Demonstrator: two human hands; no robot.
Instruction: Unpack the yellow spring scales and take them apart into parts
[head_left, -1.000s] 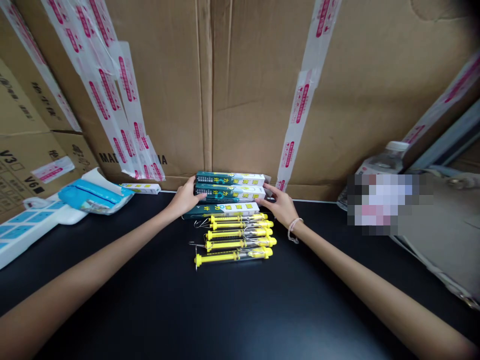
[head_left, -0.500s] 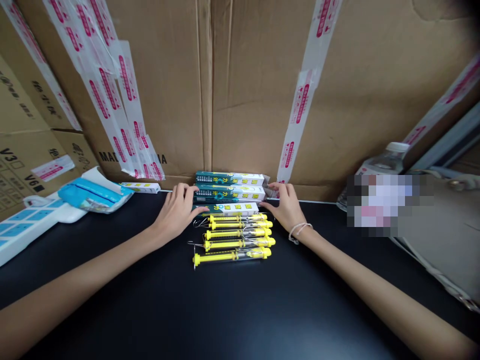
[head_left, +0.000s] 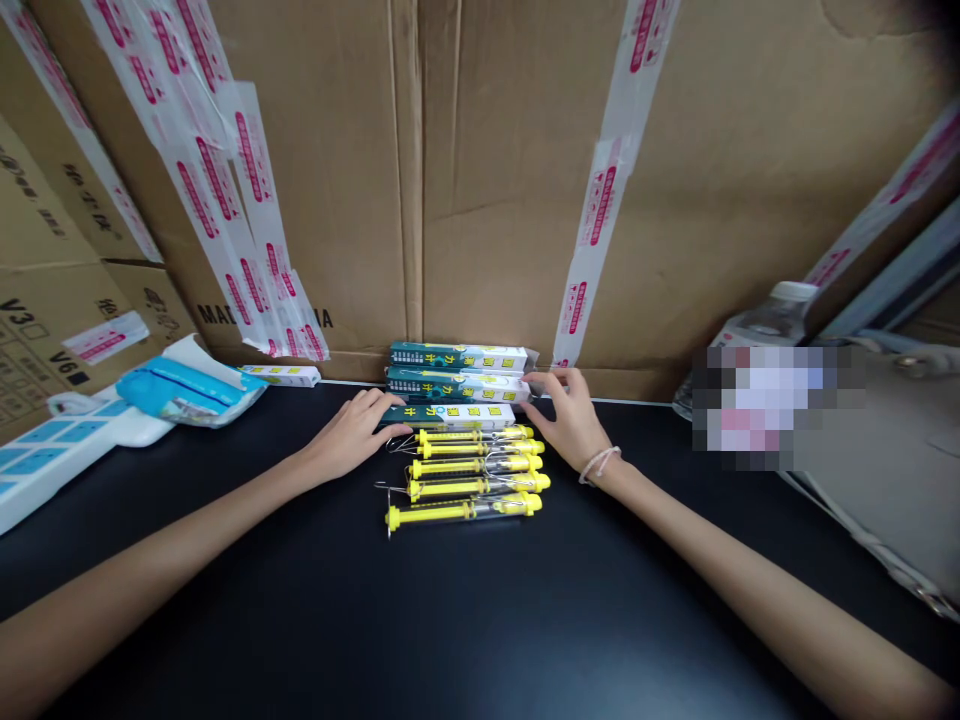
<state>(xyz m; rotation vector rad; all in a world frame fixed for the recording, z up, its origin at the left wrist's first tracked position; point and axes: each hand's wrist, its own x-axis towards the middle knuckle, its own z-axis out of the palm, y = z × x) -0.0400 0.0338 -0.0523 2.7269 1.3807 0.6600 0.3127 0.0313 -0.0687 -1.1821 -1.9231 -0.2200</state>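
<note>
Three slim green-and-white cartons lie in parallel rows: a back carton, a middle carton and a front carton. Before them lies a row of several yellow tubular spring scales with metal hooks. My left hand rests at the front carton's left end, fingers stretched out and thumb apart. At the cartons' right ends is my right hand, its thumb and fingers apart, fingertips against the middle carton's end. Neither hand is wrapped round anything.
A large taped cardboard box stands behind the black table. On the left are a power strip, a blue packet and another slim carton. A clear bottle and a beige bag sit right.
My left hand has slid down from the middle carton to the front carton's end, its fingers flatter. The front and middle cartons have shifted slightly left. My right hand has moved slightly left.
</note>
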